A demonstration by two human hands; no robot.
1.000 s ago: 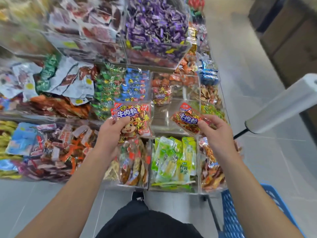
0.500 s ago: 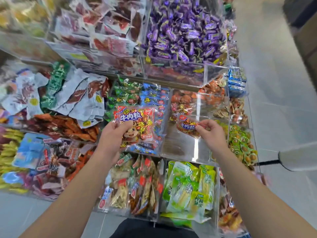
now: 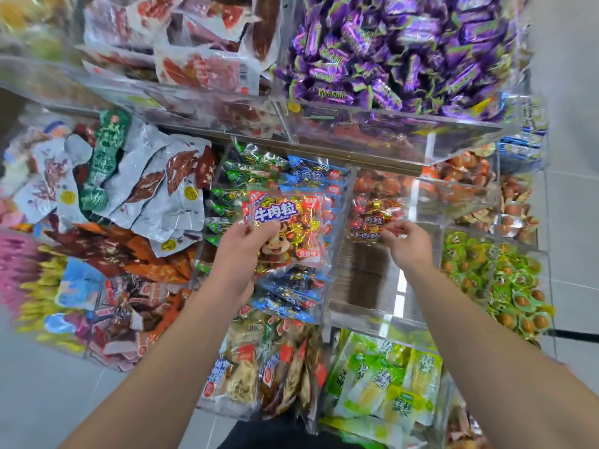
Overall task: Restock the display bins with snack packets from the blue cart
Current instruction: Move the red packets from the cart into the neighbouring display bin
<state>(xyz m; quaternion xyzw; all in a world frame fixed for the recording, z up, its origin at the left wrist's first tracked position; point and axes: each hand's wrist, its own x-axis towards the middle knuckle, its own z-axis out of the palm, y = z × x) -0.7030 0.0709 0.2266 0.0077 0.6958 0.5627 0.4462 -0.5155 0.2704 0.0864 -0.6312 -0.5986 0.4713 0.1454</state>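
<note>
My left hand (image 3: 241, 251) grips a red snack packet (image 3: 288, 228) with a cartoon calf and blue label, held over the bin of blue packets (image 3: 301, 286). My right hand (image 3: 405, 243) reaches into a clear, mostly bare bin (image 3: 366, 286) and pinches the lower edge of a second red packet (image 3: 372, 218), which lies at the bin's back on other red packets. The blue cart is out of view.
Clear acrylic bins surround the spot: purple candies (image 3: 405, 50) above, green-and-orange cups (image 3: 492, 273) at right, green packets (image 3: 389, 384) and brown snack packs (image 3: 275, 367) below, white-and-red meat packets (image 3: 146, 183) at left. Grey floor tiles lie at far right.
The view has closed in on the shelves. My right hand has carried its red packet forward into the bare bin onto the packets at the back. The left hand keeps its packet.
</note>
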